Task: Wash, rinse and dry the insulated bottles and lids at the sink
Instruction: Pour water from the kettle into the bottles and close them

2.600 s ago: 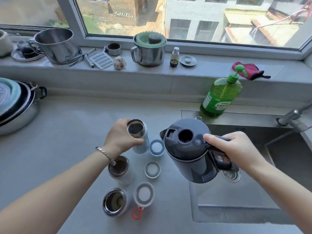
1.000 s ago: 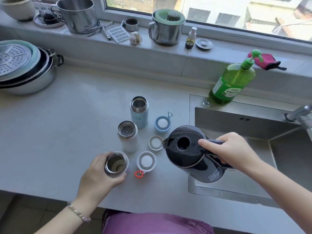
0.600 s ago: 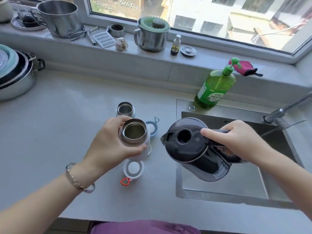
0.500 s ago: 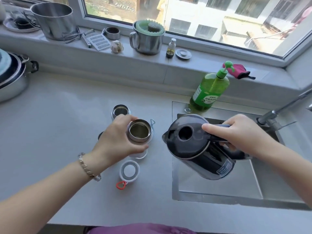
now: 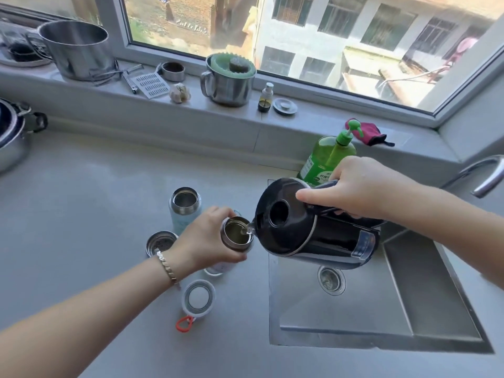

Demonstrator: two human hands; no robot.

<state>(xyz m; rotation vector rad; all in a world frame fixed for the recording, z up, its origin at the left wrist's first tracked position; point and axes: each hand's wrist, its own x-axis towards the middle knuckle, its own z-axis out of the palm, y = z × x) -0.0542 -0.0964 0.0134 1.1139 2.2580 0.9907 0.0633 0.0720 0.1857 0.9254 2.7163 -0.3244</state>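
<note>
Curling round a small steel bottle (image 5: 236, 236), the fingers (image 5: 218, 212) of the left hand (image 5: 203, 241) hold it over the counter (image 5: 81, 200), just beside the sink (image 5: 354, 309). The right hand (image 5: 360, 186) has its fingers (image 5: 311, 196) wrapped round the handle of a black kettle (image 5: 308, 233), with one finger lying on top of it. The kettle tips, and a little water runs from its spout into the bottle's open top. A blue bottle (image 5: 185, 208) and a third bottle (image 5: 161, 242) stand open on the counter by the left hand. A lid with a red loop (image 5: 198, 297) lies near the wrist. I think the job is only starting. Soap, rinsing and drying all look left to do. The green soap bottle (image 5: 327, 159) waits behind the kettle.
</note>
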